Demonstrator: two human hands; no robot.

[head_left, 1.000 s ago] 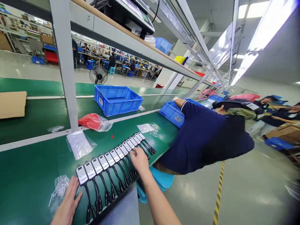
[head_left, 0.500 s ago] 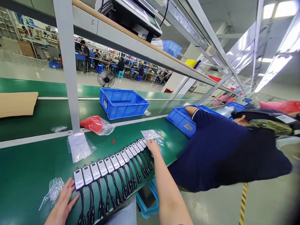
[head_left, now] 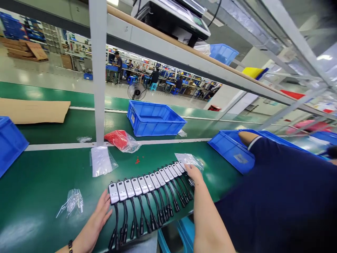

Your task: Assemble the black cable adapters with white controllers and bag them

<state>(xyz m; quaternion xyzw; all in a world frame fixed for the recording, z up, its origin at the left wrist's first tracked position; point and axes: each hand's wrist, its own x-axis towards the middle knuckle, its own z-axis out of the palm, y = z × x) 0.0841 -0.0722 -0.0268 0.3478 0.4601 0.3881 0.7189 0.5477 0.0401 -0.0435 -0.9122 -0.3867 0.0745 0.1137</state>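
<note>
A row of small flat boxes (head_left: 145,184) with pale faces, dark little windows and black cables stands side by side on the green table. The cables, ending in black connectors, trail toward the near edge. At the row's left end, my left hand (head_left: 98,214) rests with fingers stretched and apart, its fingertips against the outermost box. My right hand (head_left: 194,174) lies at the opposite end, fingers extended against the last box; part of that hand's fingers is hidden. A clear plastic bag (head_left: 191,160) lies just beyond it.
Behind the row are a red-filled bag (head_left: 118,139), tiny red rings (head_left: 137,161), white bags (head_left: 100,161) and a blue crate (head_left: 158,121). Clear plastic pieces (head_left: 73,203) lie left. A co-worker's dark sleeve (head_left: 265,151) reaches into a crate (head_left: 231,151) at right. A post (head_left: 98,77) rises behind.
The view has turned left, bringing another blue crate in at the left edge. My left hand and the row's left end have shifted right along the table, and the boxes sit closer together.
</note>
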